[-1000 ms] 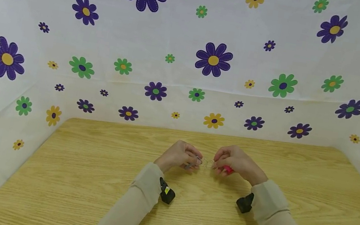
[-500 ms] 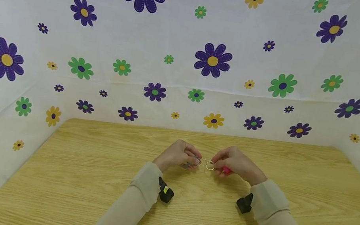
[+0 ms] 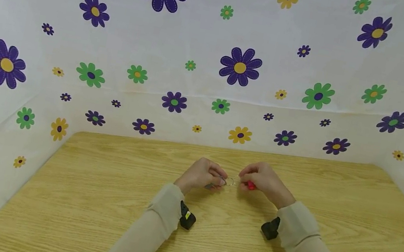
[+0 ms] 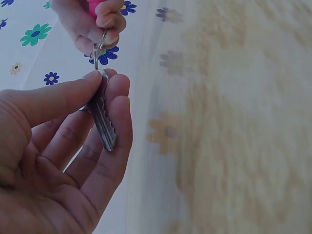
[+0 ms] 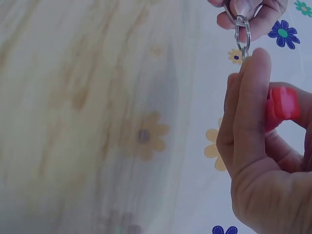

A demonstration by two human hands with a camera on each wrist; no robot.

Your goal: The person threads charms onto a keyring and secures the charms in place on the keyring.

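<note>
Left hand: the left hand (image 3: pixel 202 174) pinches a silver key (image 4: pixel 103 122) between thumb and forefinger, at the key's head; the other fingers (image 4: pixel 78 141) are loosely curled under it.
Key axis: in the left wrist view the blade points away from the pinch, down along the fingers toward the palm, so the head end with its hole faces the other hand.
Right hand: the right hand (image 3: pixel 263 181) holds a red tag (image 5: pixel 282 105) inside its curled fingers and pinches a small metal ring (image 5: pixel 242 33) at the fingertips.
Ring position: the ring lies exactly between the two hands, above the counter (image 3: pixel 92 197) and not resting on it; it touches the head of the key, or is just beside it.
Ring axis: in the right wrist view the ring appears as a narrow loop standing in line between the two pinches.
What I cannot tell: whether the ring already passes through the key's hole; the thumb covers that place.
Nearer hand: both hands are at the ring, the right one grips it, and the left one only brings the key to it.
Key relation: key head and ring meet end to end, with the hands close together and facing each other.
</note>
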